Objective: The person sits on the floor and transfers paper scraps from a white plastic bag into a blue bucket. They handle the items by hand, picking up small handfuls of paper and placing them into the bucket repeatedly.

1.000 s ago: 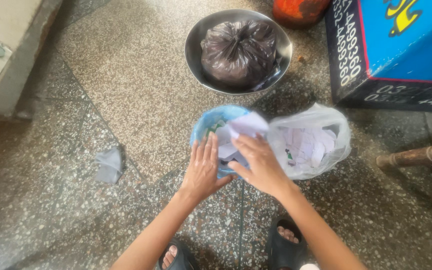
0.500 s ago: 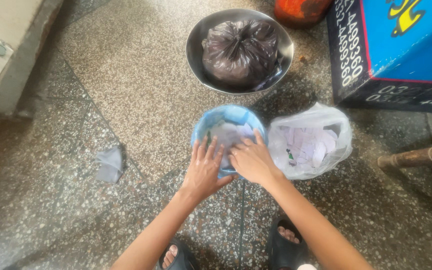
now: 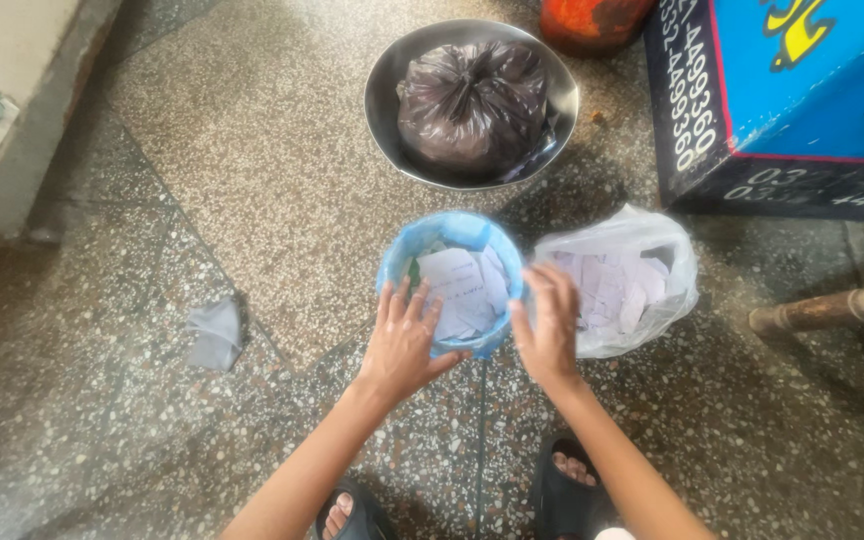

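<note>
Head view: a small round bin (image 3: 452, 282) lined with thin, crinkled blue plastic stands on the speckled terrazzo floor (image 3: 252, 180), just ahead of the person's feet in dark sandals (image 3: 564, 490). It is filled with flat white paper scraps (image 3: 460, 290). The left hand (image 3: 402, 342) lies on the near left rim, fingers spread wide and flat against the liner. The right hand (image 3: 550, 325) grips the right rim, fingers curled over the plastic edge.

Touching the bin on its right sits a clear, soft plastic bag (image 3: 617, 280), slumped open and holding more white scraps. Further off, a shiny round metal bowl (image 3: 392, 100) holds a knotted black bag (image 3: 472, 105), wrinkled and bulging. Behind the bowl is an orange, rounded vessel (image 3: 592, 18), only partly in view. A blue box (image 3: 802, 100) with dark sides stands at the right, and a brown wooden stick (image 3: 832, 308) lies below it. A crumpled grey scrap (image 3: 214, 335) rests on the floor to the left, well apart from the bin.
</note>
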